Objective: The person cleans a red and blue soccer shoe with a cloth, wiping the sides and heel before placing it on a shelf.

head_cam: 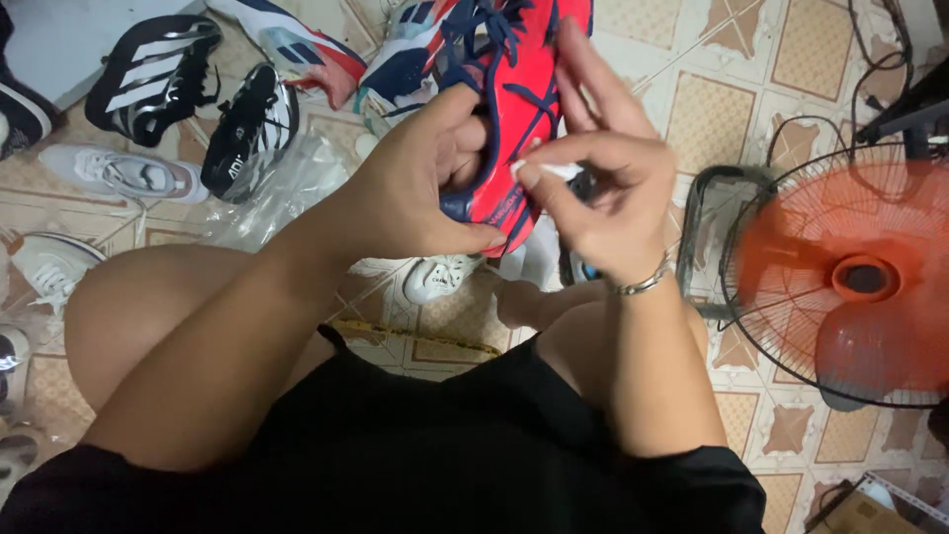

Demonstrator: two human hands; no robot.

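Tiled floor (712,119), orange fan (850,272) at the person's right, spare sneakers (158,74) scattered at left. Red shoe with navy laces (514,109) held up above the knees. Left hand (415,188) closed around its heel end. Right hand (593,188) pinches a small white piece (559,170) against the shoe's side.
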